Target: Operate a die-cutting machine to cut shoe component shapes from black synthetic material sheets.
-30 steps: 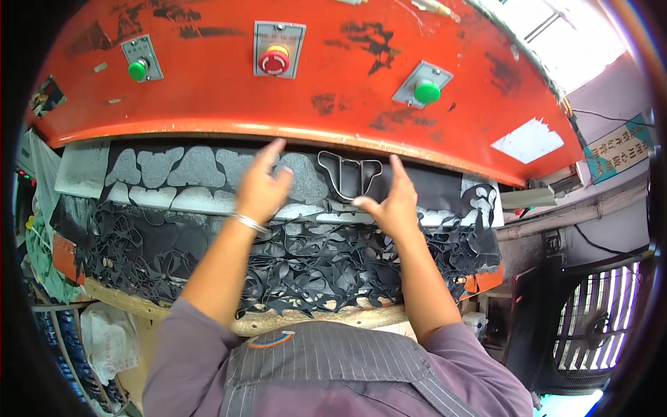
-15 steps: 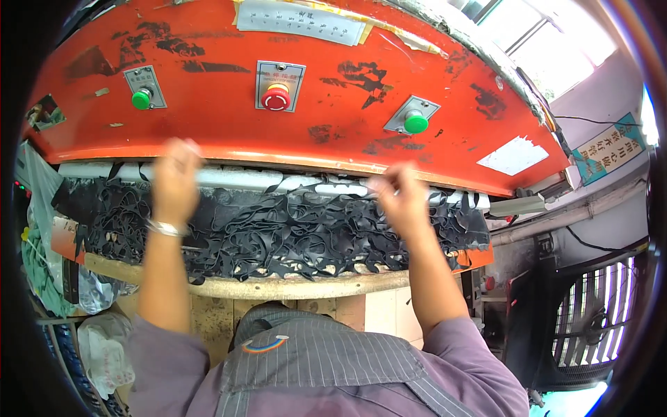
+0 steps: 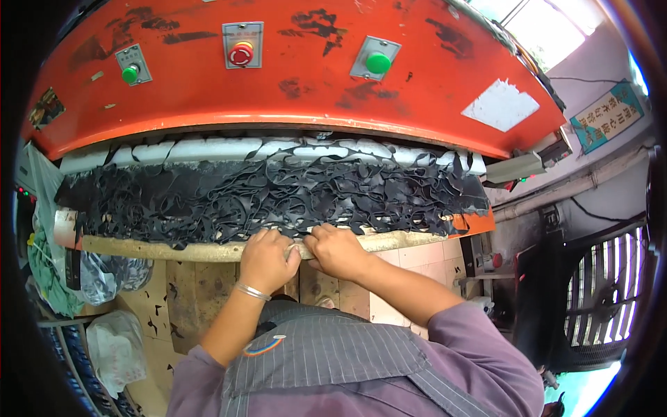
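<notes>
My left hand (image 3: 267, 262), with a silver bangle at the wrist, and my right hand (image 3: 338, 251) lie close together at the pale front edge (image 3: 187, 252) of a machine bed. Both hands have curled fingers hooked over that edge, their tips against the black scraps just behind it. Whether a scrap is pinched under the fingers is hidden. A tangled layer of thin black cut-out scraps (image 3: 278, 191) covers the bed from side to side. Behind it runs a long white padded bar (image 3: 198, 149) with a few black strips draped over it.
An orange machine front (image 3: 313, 97) rises behind, bearing a red stop button (image 3: 240, 53), a left green button (image 3: 130, 74) and a right green button (image 3: 378, 63). Plastic bags (image 3: 114, 351) stand at lower left. At right is a large black fan (image 3: 597, 306). Scraps dot the floor.
Both hands have come down from above the scraps, inward and toward me, onto the front edge. They were raised and apart before. My view has shifted, so the buttons sit higher.
</notes>
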Motion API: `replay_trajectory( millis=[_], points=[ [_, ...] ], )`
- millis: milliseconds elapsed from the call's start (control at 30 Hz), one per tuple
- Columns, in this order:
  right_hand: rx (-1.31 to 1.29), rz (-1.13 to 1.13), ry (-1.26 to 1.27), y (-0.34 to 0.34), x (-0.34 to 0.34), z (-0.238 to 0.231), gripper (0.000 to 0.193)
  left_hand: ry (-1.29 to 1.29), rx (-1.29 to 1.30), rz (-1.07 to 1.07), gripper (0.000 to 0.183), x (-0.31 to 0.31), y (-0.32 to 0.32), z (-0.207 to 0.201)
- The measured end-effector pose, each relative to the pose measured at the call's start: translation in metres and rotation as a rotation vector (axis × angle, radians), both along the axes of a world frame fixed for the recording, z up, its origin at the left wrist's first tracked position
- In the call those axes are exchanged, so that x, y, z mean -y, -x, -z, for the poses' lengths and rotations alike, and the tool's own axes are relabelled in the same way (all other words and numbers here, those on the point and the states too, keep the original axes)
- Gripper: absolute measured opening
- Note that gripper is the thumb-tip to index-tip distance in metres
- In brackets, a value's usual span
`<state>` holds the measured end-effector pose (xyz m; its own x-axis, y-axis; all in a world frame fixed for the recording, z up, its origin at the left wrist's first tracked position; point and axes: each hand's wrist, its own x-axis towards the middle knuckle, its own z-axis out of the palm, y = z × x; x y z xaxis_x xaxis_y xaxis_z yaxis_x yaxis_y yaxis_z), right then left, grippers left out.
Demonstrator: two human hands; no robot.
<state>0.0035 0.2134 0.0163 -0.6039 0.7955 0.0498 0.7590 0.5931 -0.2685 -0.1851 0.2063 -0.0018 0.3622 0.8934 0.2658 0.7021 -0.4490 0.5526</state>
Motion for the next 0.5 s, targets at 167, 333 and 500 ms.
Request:
replay_trajectory(
  millis=[167, 333, 500],
  points=[
    [0.088, -0.335, 0.182, -0.027, -0.100, -0.043, 0.018, 0.132, -0.066, 0.050, 0.026, -0.022, 0.000, -0.008],
    [0.290, -0.545, -0.476, -0.029, -0.239, -0.024, 0.024, 0.496, -0.154, 0.244, 0.030, -0.053, -0.005, -0.036],
    [0.397, -0.863, -0.335, -0.022, -0.297, -0.004, 0.019, 0.149, 0.253, 0.061, 0.012, -0.114, -0.037, -0.025]
  ],
)
